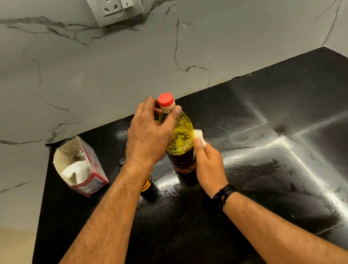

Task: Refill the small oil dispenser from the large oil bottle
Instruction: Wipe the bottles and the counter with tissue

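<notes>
The large oil bottle (180, 140) stands upright on the black counter (266, 162), full of yellow oil, its red cap (166, 99) screwed on. My left hand (148, 136) grips the bottle's neck just below the cap. My right hand (208, 163) presses a small white tissue (199, 136) against the bottle's right side. The small oil dispenser (147, 184) stands left of the bottle, mostly hidden under my left wrist; only a bit of amber oil and dark glass shows.
An open red and white tissue box (81, 166) lies at the counter's back left with white tissue inside. A small dark cap (122, 161) sits on the counter near my left wrist. A marble wall with a socket (114, 1) rises behind. The counter's left edge drops to the floor.
</notes>
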